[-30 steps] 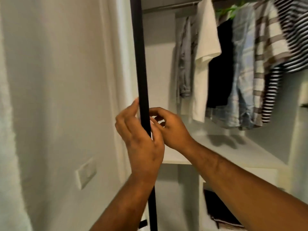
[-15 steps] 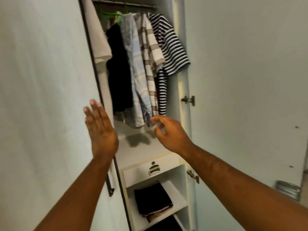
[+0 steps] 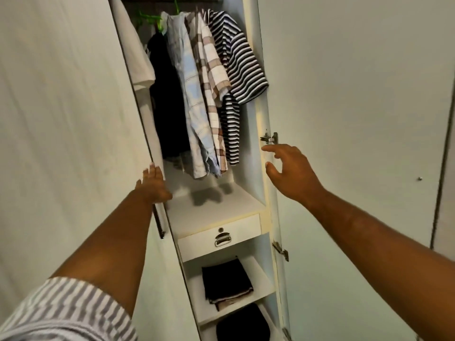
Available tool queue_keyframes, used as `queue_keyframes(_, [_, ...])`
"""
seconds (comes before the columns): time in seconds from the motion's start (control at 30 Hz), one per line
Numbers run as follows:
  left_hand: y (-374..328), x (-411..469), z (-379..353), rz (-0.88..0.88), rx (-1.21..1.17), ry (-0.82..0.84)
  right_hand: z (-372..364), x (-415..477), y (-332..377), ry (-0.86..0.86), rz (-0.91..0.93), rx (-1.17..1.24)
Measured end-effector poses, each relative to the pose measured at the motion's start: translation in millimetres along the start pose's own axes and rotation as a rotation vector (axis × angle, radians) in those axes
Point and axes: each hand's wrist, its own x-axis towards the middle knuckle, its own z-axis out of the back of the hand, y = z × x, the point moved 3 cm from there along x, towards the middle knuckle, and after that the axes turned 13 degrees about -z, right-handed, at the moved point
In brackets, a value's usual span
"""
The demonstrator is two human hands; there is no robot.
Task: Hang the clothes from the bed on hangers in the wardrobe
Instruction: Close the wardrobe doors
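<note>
While at the wardrobe door [image 3: 73, 119], left hand [image 3: 154, 184] straight-fingered; right hand [image 3: 289, 173] loose, empty.

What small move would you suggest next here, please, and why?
Probably draw both hands back and turn for another garment: the left hand rests flat against the left door, the right hand hovers open, and neither holds clothing to hang.

Single head cam, wide-angle, worn by the person. Faces fwd & down into the wardrobe [image 3: 250, 134] opening, close in; hung clothes [image 3: 209, 82] at frame top, lower shelf [image 3: 259, 274] near bottom.
</note>
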Motion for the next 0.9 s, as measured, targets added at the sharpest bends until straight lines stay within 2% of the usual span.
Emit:
queue_keyframes(0.1, [-48, 9, -8, -0.034, 0.098, -0.032, 26, 3, -13, -0.065, 0.065, 0.004])
queue_keyframes(0.23, [-161, 20, -9, -0.302, -0.147, -0.196, 68, 5, -33, -0.22, 0.139, -0.021])
queue_keyframes(0.37, [-286, 7, -4, -0.67, -0.239, -0.348, 130, -3, -52, -0.593, 0.169, -0.178])
queue_keyframes(0.47, [-367, -15, 11, -0.886, -0.255, -0.507, 174, -6, -81, -0.816, 0.012, -0.229])
queue_keyframes(0.53, [-406, -28, 18, -0.962, -0.268, -0.579, 187, -3, -110, -0.804, -0.194, -0.091])
queue_keyframes(0.6, [-434, -37, 22, -0.998, -0.3, -0.597, 185, -2, -141, -0.686, -0.387, 0.099])
queue_keyframes(0.67, [-451, -45, 24, -1.015, -0.332, -0.592, 179, -6, -159, -0.587, -0.503, 0.135])
queue_keyframes(0.9, [-454, -59, 29, -1.039, -0.41, -0.579, 178, -13, -150, -0.64, -0.496, 0.209])
